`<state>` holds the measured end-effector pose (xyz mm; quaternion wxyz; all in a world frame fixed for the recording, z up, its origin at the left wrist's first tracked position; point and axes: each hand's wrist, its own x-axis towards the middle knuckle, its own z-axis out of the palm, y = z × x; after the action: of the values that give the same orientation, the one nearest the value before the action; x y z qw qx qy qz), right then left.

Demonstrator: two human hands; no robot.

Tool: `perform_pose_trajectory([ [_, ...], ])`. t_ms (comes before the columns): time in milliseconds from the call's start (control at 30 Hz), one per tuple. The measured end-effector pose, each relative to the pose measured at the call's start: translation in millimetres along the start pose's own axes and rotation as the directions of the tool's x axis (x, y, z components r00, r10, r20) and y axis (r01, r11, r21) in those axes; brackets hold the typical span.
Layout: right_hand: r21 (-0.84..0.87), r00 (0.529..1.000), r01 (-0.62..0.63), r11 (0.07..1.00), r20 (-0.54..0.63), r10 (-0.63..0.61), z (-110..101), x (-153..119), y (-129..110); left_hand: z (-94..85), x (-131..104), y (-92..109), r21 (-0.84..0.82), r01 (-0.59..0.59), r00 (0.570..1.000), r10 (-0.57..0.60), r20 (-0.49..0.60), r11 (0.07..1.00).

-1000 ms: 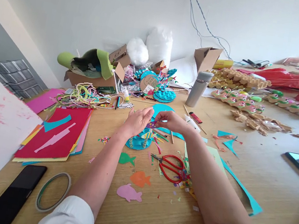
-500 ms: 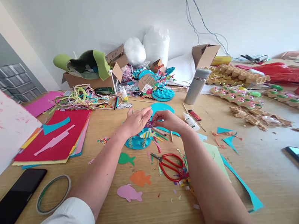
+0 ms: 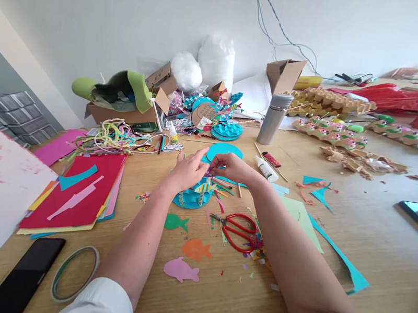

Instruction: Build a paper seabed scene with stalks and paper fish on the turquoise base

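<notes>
A turquoise paper craft [image 3: 191, 199] with a wavy edge, beaded uprights and a striped yellow fish [image 3: 203, 187] stands on the table. My left hand [image 3: 188, 170] is over its left side, fingers stretched out and partly hidden. From the right, my right hand [image 3: 233, 168] pinches a small purple paper piece [image 3: 208, 172] above the craft; my fingers cover most of it. The two hands' fingertips almost meet there. Nearer me lie a green paper fish [image 3: 176, 222], an orange paper fish [image 3: 196, 250] and a pink paper fish [image 3: 181, 269].
Red-handled scissors [image 3: 240, 232] lie beside paper scraps, right of the craft. A glue bottle [image 3: 266, 169] and a grey flask [image 3: 275, 119] are beyond. On the left are coloured sheets [image 3: 88, 190], a tape roll [image 3: 75, 274] and a black phone [image 3: 25, 275].
My left thumb and fingers have shifted slightly and closer to my right fingertips. Less of the purple paper piece shows now. The view has moved a little.
</notes>
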<state>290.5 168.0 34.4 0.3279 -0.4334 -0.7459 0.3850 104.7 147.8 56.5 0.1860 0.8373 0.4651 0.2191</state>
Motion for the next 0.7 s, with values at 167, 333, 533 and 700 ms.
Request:
perform_pose_trajectory([
  [167, -0.049, 1.000, 0.003, 0.999, -0.003, -0.003, 0.9, -0.1, -2.8, 0.1, -0.8, -0.9, 0.011, -0.029, 1.000, 0.029, 0.011, 1.000],
  [333, -0.093, 1.000, -0.011, 0.996, -0.014, 0.010, 2.3, 1.4, -2.3, 0.0, -0.8, -1.5, 0.025, -0.023, 0.999, 0.022, 0.024, 0.999],
  [533, -0.129, 1.000, -0.013, 0.992, -0.004, 0.012, 3.3, 2.2, 0.0, 1.4, -0.1, -2.6, 0.040, -0.019, 1.000, 0.018, 0.021, 0.999],
  [700, -0.123, 1.000, -0.004, 0.992, 0.003, 0.005, 3.7, 3.0, 2.3, 2.8, 0.5, -2.0, 0.052, -0.019, 1.000, 0.019, -0.002, 0.998],
])
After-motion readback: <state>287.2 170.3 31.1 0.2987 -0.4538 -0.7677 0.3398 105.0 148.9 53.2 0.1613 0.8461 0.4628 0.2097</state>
